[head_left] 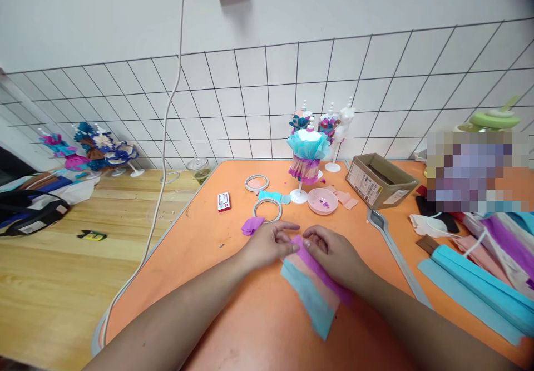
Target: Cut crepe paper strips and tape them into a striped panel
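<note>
Layered crepe paper strips (311, 287) in blue, pale pink and purple hang slantwise over the orange table between my hands. My right hand (334, 251) grips the upper purple edge, fingers curled and thumb on top. At the strips' upper left corner, my left hand (267, 243) has its thumb on the paper, with the index finger stretched out above; its other fingertips are partly hidden. Just beyond lie a folded purple paper piece (252, 226) and a tape roll (267, 200). A small dress form (309, 148) wearing a blue, pink and purple paper dress stands behind.
A pink dish (322, 208) with purple bits and a cardboard box (377, 182) stand at the back right. A small red-and-white box (224, 202) lies left. Blue paper (479, 290) lies right. A white cable (164, 154) hangs along the left; a cutter (92, 236) lies beyond it.
</note>
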Motion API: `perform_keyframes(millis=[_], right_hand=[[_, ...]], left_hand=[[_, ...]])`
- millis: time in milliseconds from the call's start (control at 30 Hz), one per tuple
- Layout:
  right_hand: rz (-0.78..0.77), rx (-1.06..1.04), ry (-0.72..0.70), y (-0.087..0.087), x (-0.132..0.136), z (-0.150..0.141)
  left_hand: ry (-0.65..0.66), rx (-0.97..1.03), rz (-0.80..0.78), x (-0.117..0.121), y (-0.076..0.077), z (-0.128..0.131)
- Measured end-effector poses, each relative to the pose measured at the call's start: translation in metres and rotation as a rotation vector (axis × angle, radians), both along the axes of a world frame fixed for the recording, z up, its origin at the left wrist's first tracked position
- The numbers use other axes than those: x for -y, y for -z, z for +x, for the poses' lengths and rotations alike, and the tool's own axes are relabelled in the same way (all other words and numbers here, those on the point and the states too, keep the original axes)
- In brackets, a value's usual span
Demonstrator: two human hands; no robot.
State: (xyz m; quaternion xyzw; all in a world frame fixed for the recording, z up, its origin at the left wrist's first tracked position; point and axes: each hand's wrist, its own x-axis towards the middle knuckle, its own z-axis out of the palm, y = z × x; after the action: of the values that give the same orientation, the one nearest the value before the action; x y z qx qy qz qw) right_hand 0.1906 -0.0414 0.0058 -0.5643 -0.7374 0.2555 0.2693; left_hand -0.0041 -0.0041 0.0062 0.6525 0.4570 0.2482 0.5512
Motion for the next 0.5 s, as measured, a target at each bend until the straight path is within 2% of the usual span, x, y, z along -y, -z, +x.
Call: perform_keyframes(millis=[67, 133, 233, 333, 400, 433, 500], right_hand=[[0.163, 0.117, 0.021, -0.001, 0.0, 0.004], [0.257, 0.248, -0.065, -0.001, 0.001, 0.006], [0.226, 0.382, -0.252, 0.004, 0.002, 0.005], [0.177, 0.428, -0.312, 0.008, 0.002, 0.005], [0.18, 0.412, -0.32, 0.007, 0.001, 0.006], [0.188, 0.398, -0.318, 0.006, 0.001, 0.007], [0.209, 0.379, -0.278, 0.005, 0.0, 0.007]], left_hand=[[-0.139, 0.027, 0.047, -0.007, 0.002, -0.003], [-0.21, 0.007, 0.082, -0.013, 0.006, -0.007], [-0.204, -0.124, 0.179, -0.018, 0.012, -0.014], [-0.203, -0.376, 0.527, -0.015, 0.008, -0.017], [-0.133, -0.533, 0.812, -0.01, 0.001, -0.016], [-0.047, -0.573, 0.9, -0.006, -0.001, -0.015], [0.183, -0.582, 0.926, 0.0, -0.002, -0.011]])
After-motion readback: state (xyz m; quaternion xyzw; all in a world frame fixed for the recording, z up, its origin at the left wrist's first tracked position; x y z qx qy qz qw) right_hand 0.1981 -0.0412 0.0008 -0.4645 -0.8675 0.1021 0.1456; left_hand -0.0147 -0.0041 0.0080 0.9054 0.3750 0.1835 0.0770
